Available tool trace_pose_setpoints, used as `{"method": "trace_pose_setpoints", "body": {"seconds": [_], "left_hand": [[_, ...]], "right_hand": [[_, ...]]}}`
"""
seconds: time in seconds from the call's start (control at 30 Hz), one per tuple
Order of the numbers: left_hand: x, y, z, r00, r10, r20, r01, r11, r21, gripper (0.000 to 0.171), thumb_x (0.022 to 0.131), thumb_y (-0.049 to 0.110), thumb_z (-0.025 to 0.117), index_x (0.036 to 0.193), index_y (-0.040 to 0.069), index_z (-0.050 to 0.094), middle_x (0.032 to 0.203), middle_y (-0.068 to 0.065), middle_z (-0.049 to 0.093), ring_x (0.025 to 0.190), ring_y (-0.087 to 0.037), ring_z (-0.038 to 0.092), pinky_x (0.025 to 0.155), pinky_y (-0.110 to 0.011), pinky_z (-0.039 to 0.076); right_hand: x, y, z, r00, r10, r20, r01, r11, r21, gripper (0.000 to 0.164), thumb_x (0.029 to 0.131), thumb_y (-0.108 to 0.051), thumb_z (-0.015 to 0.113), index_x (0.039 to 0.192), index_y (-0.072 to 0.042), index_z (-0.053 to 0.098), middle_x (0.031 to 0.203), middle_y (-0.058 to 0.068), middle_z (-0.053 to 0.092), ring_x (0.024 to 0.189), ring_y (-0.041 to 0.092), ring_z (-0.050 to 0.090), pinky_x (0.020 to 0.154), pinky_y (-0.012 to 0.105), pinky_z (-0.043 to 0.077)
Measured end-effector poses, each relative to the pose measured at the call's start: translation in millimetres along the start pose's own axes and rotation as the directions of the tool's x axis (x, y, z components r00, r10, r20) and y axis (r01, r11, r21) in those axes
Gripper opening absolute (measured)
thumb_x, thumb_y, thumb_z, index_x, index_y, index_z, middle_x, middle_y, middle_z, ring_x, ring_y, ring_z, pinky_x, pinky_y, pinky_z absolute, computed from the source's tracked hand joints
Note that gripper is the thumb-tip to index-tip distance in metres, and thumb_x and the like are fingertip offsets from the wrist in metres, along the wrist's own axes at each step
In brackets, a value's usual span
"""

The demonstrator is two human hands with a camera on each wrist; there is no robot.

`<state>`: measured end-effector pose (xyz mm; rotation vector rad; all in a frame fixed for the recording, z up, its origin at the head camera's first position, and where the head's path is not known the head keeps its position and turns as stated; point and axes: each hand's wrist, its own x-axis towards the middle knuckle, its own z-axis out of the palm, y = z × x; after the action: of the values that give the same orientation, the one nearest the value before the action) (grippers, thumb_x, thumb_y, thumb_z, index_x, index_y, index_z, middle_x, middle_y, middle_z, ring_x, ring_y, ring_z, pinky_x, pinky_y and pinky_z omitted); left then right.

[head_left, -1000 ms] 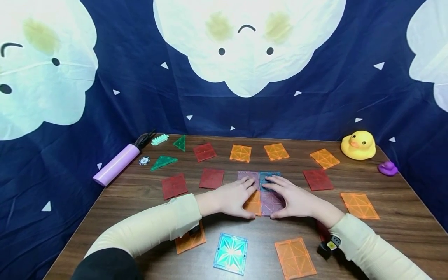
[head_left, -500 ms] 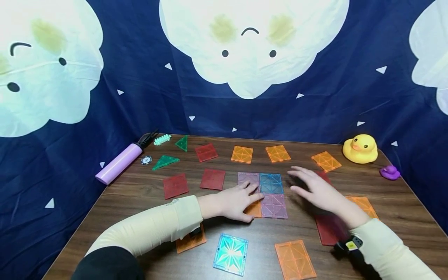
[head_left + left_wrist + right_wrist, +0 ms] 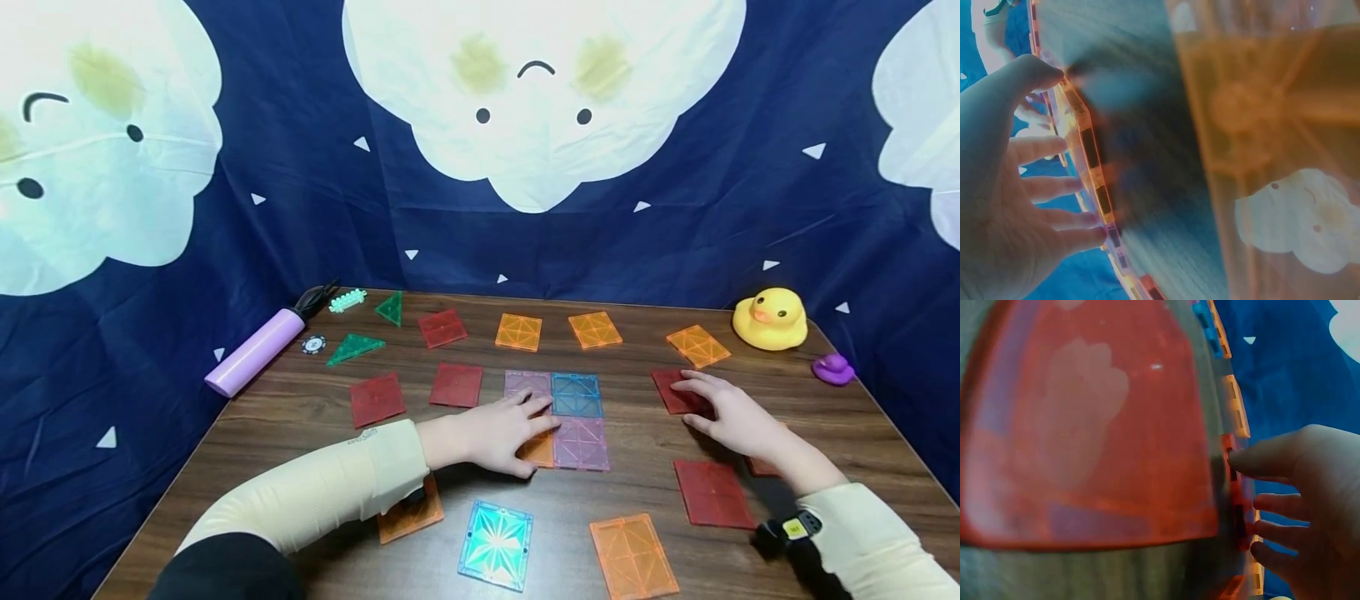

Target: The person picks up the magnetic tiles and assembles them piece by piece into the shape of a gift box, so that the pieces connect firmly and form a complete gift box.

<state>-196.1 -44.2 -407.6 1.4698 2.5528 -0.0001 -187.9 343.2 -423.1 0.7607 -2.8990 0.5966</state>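
Note:
Toward the middle of the table, two lilac magnetic tiles, a blue tile (image 3: 577, 395) and an orange tile (image 3: 542, 450) lie edge to edge as one square. My left hand (image 3: 501, 433) rests on its left side, fingers spread over the upper lilac tile (image 3: 521, 382) and the orange one. The lower lilac tile (image 3: 581, 443) is uncovered. Over to the right, my right hand (image 3: 727, 414) reaches over a red tile (image 3: 667, 392) lying flat, with fingertips and thumb on it. Another red tile (image 3: 714, 493) lies nearer, under that forearm; it looms large and blurred in the right wrist view.
Loose orange tiles (image 3: 633, 554) and red tiles (image 3: 456, 385) surround the square. Close to the front lies a shiny cyan tile (image 3: 496, 543). Green triangles (image 3: 356, 348), a poker chip (image 3: 314, 343) and a lilac pump (image 3: 258, 350) are at left; a yellow duck (image 3: 770, 319) and purple duck (image 3: 833, 369) at right.
My right hand has left the right side of the joined square and moved right to the red tile. My left hand stays on the square, which has shifted slightly left.

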Motion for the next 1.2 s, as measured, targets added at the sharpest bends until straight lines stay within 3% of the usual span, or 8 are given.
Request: {"method": "trace_pose_setpoints", "body": {"seconds": [0.27, 0.5, 0.97, 1.2], "left_hand": [[0.2, -1.6, 1.0, 1.0, 0.008, -0.004, -0.008, 1.0, -0.001, 0.077, 0.091, 0.044, 0.069, 0.157, 0.014, 0.042, 0.161, -0.018, 0.034, 0.146, -0.045, 0.031, 0.119, -0.045, 0.027], [-0.1, 0.3, -1.1, 1.0, -0.002, 0.007, 0.002, 1.0, 0.007, 0.077, 0.092, 0.045, 0.068, 0.157, 0.015, 0.041, 0.162, -0.017, 0.033, 0.146, -0.046, 0.03, 0.118, -0.045, 0.028], [-1.2, 0.0, -1.2, 1.0, -0.007, 0.004, 0.007, 1.0, 0.011, 0.077, 0.092, 0.046, 0.068, 0.157, 0.015, 0.041, 0.161, -0.016, 0.034, 0.146, -0.046, 0.031, 0.118, -0.045, 0.029], [-0.1, -2.0, 0.3, 1.0, 0.002, 0.002, -0.002, 1.0, 0.018, 0.077, 0.092, 0.047, 0.068, 0.157, 0.015, 0.041, 0.161, -0.017, 0.034, 0.146, -0.045, 0.031, 0.118, -0.044, 0.029]], "right_hand": [[5.5, -9.9, 14.0, 0.991, -0.122, -0.049, 0.117, 0.99, -0.08, 0.047, 0.082, 0.01, 0.075, 0.127, 0.003, 0.066, 0.132, 0.034, 0.056, 0.118, 0.055, 0.053, 0.094, 0.068, 0.044], [16.9, -32.2, 24.5, 0.98, -0.193, -0.054, 0.184, 0.974, -0.134, 0.045, 0.081, 0.01, 0.077, 0.125, 0.0, 0.069, 0.127, 0.03, 0.061, 0.113, 0.05, 0.058, 0.09, 0.064, 0.049], [29.2, -54.5, 35.7, 0.973, -0.226, -0.051, 0.218, 0.967, -0.132, 0.044, 0.083, 0.008, 0.077, 0.126, -0.001, 0.069, 0.128, 0.028, 0.061, 0.114, 0.047, 0.058, 0.092, 0.06, 0.05], [24.7, -57.6, 26.0, 0.984, -0.173, -0.046, 0.171, 0.984, -0.046, 0.036, 0.092, -0.001, 0.073, 0.128, -0.001, 0.068, 0.134, 0.025, 0.059, 0.122, 0.046, 0.055, 0.098, 0.061, 0.045]]}}
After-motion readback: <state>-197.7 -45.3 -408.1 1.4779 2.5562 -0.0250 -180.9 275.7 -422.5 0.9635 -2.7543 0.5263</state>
